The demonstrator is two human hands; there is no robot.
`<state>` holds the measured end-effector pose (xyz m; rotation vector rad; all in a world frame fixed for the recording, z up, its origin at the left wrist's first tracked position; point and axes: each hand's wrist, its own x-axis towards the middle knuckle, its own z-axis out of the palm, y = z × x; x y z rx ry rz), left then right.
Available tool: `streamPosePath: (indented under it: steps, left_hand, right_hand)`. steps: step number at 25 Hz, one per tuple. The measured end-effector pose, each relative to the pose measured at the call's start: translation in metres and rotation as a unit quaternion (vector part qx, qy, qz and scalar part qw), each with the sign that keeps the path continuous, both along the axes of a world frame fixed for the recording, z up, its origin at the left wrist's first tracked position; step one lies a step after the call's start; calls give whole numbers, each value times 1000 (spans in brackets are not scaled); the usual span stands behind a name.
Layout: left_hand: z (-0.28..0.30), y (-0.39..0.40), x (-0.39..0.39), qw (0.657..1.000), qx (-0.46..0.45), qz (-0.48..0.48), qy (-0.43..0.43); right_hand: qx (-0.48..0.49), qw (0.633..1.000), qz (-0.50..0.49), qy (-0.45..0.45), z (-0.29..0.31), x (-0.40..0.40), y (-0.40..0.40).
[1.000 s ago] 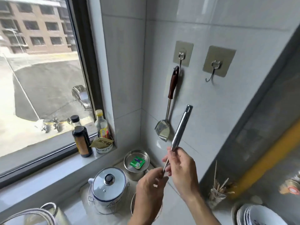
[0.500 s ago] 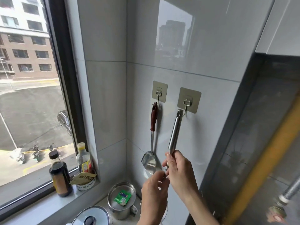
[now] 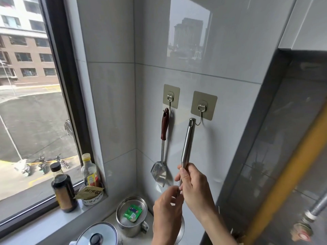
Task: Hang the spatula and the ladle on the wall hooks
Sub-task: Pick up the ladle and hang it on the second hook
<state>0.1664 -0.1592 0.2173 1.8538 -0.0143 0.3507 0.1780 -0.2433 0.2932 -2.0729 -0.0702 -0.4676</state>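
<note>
A person holds a long stainless-steel ladle handle (image 3: 188, 144) upright against the grey tiled wall (image 3: 230, 103). The right hand (image 3: 196, 188) has its grip clamped around the thin lower stem just below the thicker tube of the handle, and the left hand (image 3: 168, 207) pinches the stem a little lower; the ladle's bowl is hidden behind the left hand and wrist. The handle's top end, with its oval hanging hole, sits just beside the curled wire of the right adhesive wall hook (image 3: 201, 110), at about the height of the hook's tip; whether the hole is over the hook cannot be told. On the left adhesive wall hook (image 3: 170, 100) hangs the steel spatula with a dark red-brown handle (image 3: 164, 138), its blade pointing down near the wall corner. Below, on the bench (image 3: 109, 220), stand a lidded steel mug with a green packet on top (image 3: 131, 214) and a white pot lid with a black knob (image 3: 96, 235). On the window sill (image 3: 44, 225) stand a dark sauce bottle (image 3: 62, 190) and a yellow-capped bottle (image 3: 89, 172).
</note>
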Motion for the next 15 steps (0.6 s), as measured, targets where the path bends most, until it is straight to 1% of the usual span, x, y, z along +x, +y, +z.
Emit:
streamPosePath:
  steps: [5,10,15]
  left_hand:
    - [-2,-2,3,1000,-4,5,-8]
    - [-3,-4,9,1000,5,3,4]
    - [-7,-6,16,1000,19,-6,4]
  right_hand:
    - [12,1000,5,-7,-2,1,-3]
    - [7,1000,-5,14,-6,9,-3]
    - [28,999,-7,29,-14,16,-9]
